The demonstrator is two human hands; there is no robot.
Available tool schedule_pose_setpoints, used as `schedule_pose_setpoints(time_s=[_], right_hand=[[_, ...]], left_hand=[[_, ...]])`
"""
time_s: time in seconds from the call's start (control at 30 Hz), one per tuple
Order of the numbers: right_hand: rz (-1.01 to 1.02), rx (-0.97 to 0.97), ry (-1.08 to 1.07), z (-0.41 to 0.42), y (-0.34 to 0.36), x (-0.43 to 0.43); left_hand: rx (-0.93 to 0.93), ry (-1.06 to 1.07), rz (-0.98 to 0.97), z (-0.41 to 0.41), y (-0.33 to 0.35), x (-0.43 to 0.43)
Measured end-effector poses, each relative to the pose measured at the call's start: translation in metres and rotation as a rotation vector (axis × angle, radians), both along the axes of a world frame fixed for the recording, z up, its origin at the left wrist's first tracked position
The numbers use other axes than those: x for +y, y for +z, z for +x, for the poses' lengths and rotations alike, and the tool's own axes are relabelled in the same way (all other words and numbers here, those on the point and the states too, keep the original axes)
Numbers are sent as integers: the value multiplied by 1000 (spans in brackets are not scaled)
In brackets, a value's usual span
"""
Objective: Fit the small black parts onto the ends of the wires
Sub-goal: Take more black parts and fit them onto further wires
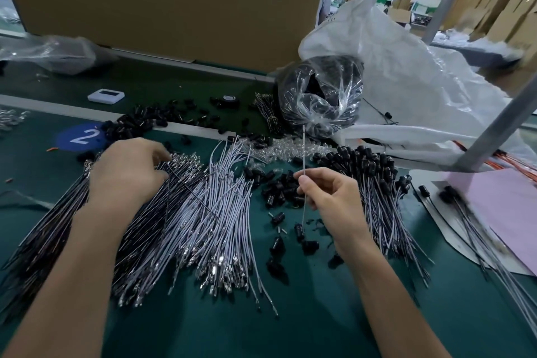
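Green counter (203,328) strewn with wire bundles: my right hand (328,197) pinches one white wire (303,151) upright, its lower end meeting a small black part (299,231) below that hand. My left hand (128,171) curls its fingers into the dark wires (58,235); whether it grips one I cannot tell. Likely fault, in my judgement: pushed off-axis, the thin wire buckles and the part stays unseated.

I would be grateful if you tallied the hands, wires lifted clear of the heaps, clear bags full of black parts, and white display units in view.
Hands: 2, left hand and right hand
Lifted wires: 1, the white wire pinched by the right hand
Parts bags: 1, the clear bag of black parts
Display units: 1, the white display unit
Total: 5
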State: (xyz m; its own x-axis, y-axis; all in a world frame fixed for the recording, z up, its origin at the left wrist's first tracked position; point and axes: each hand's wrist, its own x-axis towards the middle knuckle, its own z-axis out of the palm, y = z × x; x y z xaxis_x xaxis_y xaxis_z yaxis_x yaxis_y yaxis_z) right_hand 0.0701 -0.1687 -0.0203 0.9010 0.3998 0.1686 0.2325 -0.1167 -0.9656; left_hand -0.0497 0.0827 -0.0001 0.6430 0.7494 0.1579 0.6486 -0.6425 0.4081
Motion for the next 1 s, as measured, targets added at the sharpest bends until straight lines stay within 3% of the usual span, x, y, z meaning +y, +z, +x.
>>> schedule_pose_setpoints(time_s=[0.1, 0.23, 0.5, 1.0], right_hand=[[-29, -26, 6, -2, -3, 3], [-38, -53, -4, -1, -6, 3], [-64, -100, -2, -1, -8, 5], [-26, -129, 5, 0, -11, 6]], left_hand=[[64, -140, 57, 11, -3, -3], [121, -108, 36, 19, -11, 1], [-15, -147, 77, 16, -16, 3], [-283, -491, 95, 17, 3, -31]])
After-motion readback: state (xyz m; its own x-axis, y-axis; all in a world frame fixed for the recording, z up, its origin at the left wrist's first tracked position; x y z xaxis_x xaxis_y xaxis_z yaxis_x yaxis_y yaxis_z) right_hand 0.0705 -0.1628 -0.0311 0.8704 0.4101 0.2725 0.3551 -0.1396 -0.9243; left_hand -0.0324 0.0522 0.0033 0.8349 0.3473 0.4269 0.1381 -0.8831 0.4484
